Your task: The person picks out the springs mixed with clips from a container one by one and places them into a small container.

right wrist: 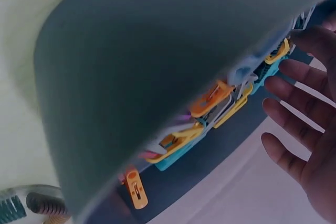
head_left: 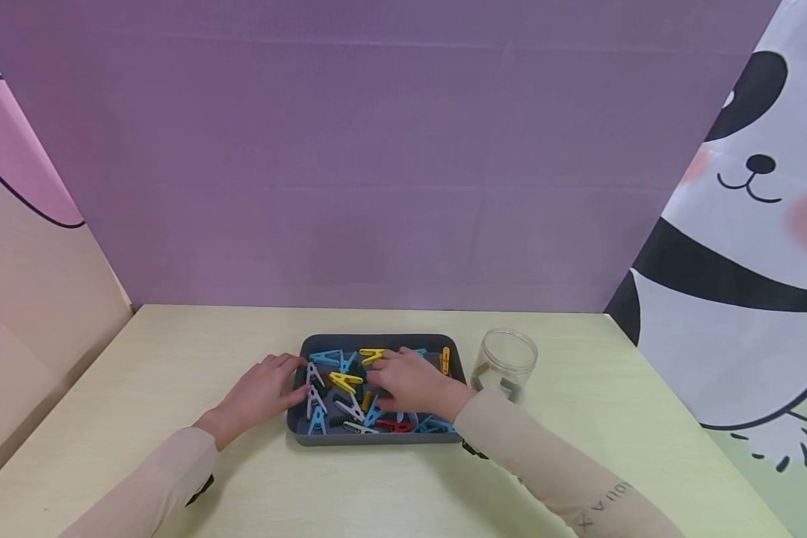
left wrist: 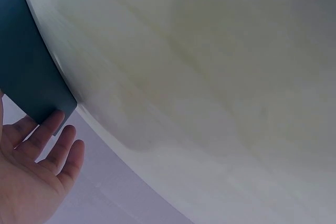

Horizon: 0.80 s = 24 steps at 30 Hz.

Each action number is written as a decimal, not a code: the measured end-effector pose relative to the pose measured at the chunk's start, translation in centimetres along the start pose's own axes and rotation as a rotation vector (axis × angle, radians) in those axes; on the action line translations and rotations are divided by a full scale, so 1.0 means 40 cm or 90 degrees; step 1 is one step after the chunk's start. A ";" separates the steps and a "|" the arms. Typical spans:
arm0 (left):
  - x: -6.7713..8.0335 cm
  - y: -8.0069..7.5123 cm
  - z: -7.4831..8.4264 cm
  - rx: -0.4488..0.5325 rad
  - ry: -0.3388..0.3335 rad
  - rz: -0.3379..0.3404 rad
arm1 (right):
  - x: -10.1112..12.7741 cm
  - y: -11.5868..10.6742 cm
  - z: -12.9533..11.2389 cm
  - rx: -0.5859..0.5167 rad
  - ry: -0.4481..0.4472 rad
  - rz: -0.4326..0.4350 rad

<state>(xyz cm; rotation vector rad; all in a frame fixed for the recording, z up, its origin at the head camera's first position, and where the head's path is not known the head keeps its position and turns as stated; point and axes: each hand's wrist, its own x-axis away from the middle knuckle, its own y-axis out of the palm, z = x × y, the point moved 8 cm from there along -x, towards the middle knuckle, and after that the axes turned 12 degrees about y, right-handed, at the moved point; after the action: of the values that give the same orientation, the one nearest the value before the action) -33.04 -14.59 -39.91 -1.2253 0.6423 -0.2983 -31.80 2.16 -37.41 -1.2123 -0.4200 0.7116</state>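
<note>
A dark grey tray (head_left: 383,439) holds a jumble of plastic clothespins in blue, yellow, white, red and orange, with some dark ridged pieces among them. My left hand (head_left: 258,392) touches the tray's left rim with its fingertips and thumb; in the left wrist view its fingers are loosely bent at a tray corner. Over the tray's middle right, my right hand (head_left: 417,381) reaches down among the pins. In the right wrist view its fingers are spread, with nothing seen held, near a yellow clothespin (right wrist: 278,52). Some pins lie hidden beneath this hand.
Right of the tray stands a clear round jar (head_left: 509,351), uncovered, with a few dark green and brownish ridged pieces at its bottom. An orange clothespin (head_left: 445,360) leans at the tray's right wall. The pale wooden table (head_left: 195,336) ends at a purple backdrop (head_left: 376,187).
</note>
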 end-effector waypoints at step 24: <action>0.000 0.003 -0.002 -0.003 -0.007 -0.009 | -0.029 0.025 -0.019 -0.008 0.042 -0.034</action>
<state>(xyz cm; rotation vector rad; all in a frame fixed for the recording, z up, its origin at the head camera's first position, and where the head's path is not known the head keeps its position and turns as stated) -33.11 -14.63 -40.04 -1.2361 0.6258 -0.3019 -32.41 0.98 -38.51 -1.2291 -0.4013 0.6229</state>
